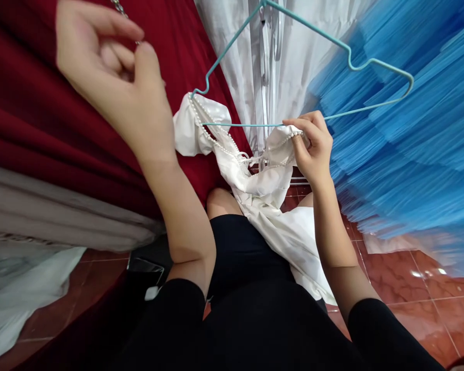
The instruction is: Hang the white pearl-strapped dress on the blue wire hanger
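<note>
A white dress with pearl-beaded trim hangs from a light-blue wire hanger. Its left shoulder piece is looped over the hanger's left end. With closed fingers, my right hand pinches the other beaded shoulder piece against the hanger's lower bar; the hanger's right end sticks out bare past that hand. Raised at the upper left, my left hand has thumb and forefinger pinched on a thin silver chain, mostly hidden behind the fingers. The dress skirt trails down across my lap.
Dark red fabric hangs close on the left, above beige cloth. White drapes and a white metal stand are behind the hanger. Blue tulle fills the right side. Red tiles cover the floor.
</note>
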Action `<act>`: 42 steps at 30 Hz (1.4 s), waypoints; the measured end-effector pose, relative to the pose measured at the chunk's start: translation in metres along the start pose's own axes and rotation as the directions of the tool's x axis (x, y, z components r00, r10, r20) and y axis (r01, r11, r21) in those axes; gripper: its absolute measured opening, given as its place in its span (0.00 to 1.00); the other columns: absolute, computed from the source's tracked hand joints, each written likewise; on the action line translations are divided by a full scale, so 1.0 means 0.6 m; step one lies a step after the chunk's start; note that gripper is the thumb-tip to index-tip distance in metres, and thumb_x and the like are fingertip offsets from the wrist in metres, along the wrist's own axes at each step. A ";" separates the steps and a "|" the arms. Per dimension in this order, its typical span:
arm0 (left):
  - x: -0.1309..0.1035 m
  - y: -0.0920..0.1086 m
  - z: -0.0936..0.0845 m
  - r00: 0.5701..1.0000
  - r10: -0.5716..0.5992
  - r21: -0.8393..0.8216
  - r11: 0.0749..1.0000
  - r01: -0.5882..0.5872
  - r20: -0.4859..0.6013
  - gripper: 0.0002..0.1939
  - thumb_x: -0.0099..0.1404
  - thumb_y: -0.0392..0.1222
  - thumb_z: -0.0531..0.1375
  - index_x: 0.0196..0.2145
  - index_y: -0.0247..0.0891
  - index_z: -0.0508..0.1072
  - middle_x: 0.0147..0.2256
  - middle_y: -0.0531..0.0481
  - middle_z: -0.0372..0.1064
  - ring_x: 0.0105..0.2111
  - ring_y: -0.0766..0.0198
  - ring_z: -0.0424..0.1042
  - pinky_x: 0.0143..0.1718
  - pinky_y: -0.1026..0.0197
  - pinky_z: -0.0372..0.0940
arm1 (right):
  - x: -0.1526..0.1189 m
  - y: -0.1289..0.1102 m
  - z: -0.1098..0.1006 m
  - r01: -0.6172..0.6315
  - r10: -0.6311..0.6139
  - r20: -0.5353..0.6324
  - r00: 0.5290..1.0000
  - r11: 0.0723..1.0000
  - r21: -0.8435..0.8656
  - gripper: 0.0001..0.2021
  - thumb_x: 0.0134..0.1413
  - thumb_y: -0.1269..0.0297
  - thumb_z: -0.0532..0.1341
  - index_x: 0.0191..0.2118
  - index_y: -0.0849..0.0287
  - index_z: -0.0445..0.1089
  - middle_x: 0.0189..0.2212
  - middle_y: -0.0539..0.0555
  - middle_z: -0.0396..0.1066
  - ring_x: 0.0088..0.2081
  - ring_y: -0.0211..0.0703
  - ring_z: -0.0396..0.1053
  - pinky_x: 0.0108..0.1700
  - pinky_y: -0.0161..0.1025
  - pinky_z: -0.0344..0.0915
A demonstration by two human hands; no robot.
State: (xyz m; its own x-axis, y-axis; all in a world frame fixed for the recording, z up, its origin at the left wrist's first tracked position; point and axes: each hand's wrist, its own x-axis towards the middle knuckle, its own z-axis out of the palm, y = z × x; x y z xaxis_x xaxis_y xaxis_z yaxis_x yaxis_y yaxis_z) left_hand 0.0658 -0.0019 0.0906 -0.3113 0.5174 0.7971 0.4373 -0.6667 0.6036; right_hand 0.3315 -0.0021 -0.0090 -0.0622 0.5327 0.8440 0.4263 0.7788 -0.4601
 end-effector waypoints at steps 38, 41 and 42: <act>-0.223 -0.037 0.134 0.825 -0.380 -0.546 0.620 0.563 0.419 0.15 0.74 0.53 0.56 0.51 0.43 0.69 0.56 0.43 0.73 0.58 0.56 0.74 0.61 0.54 0.68 | 0.009 -0.007 0.003 -0.094 0.094 0.007 0.996 0.994 -0.054 0.12 0.71 0.57 0.56 0.45 0.49 0.77 0.37 0.53 0.67 0.44 0.45 0.70 0.54 0.53 0.73; -0.209 -0.027 0.150 0.873 -0.343 -0.665 0.567 0.486 0.345 0.19 0.76 0.62 0.52 0.44 0.44 0.66 0.50 0.44 0.72 0.61 0.54 0.71 0.63 0.51 0.66 | 0.005 -0.012 0.006 -0.066 0.066 0.002 0.998 0.994 -0.092 0.12 0.72 0.59 0.54 0.47 0.49 0.76 0.38 0.53 0.68 0.46 0.45 0.71 0.55 0.54 0.74; -0.207 -0.021 0.154 0.882 -0.350 -0.677 0.569 0.467 0.315 0.20 0.76 0.64 0.52 0.41 0.44 0.65 0.45 0.46 0.72 0.59 0.54 0.73 0.62 0.51 0.67 | 0.003 -0.012 0.006 -0.054 0.056 0.015 0.998 0.992 -0.115 0.12 0.71 0.61 0.54 0.48 0.48 0.76 0.39 0.53 0.68 0.46 0.45 0.71 0.56 0.54 0.73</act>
State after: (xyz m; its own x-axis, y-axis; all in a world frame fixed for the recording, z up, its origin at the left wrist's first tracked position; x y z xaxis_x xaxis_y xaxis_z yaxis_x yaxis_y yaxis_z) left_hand 0.1769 -0.0082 -0.0176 -0.1619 0.8588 0.4860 -0.4680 -0.5004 0.7284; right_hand 0.3253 -0.0054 -0.0051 -0.0520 0.5802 0.8128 0.5300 0.7058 -0.4700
